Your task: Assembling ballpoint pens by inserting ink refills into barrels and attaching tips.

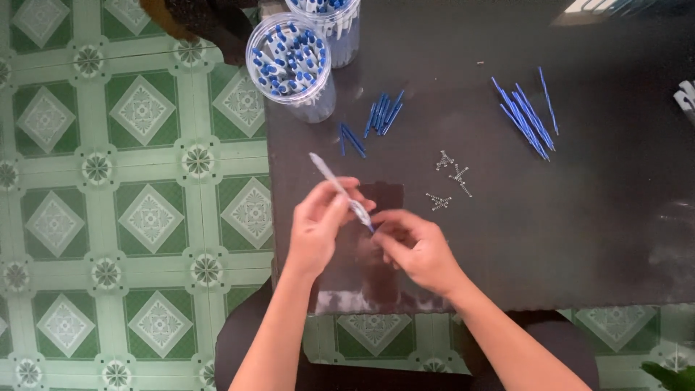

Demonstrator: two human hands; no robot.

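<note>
My left hand [318, 228] grips a clear pen barrel [334, 182] that points up and to the left over the dark table [594, 217]. My right hand [420, 250] pinches the barrel's lower end, where a bit of blue shows at its fingertips [371, 226]. Both hands meet near the table's front edge. A few small metal springs [450, 179] lie just beyond my right hand.
Two clear jars of blue-capped pens [289, 61] [334, 18] stand at the table's far left. Blue pen pieces [382, 114] lie near them, and blue refills [527, 112] are piled at the far right. Green patterned floor tiles [130, 181] lie to the left.
</note>
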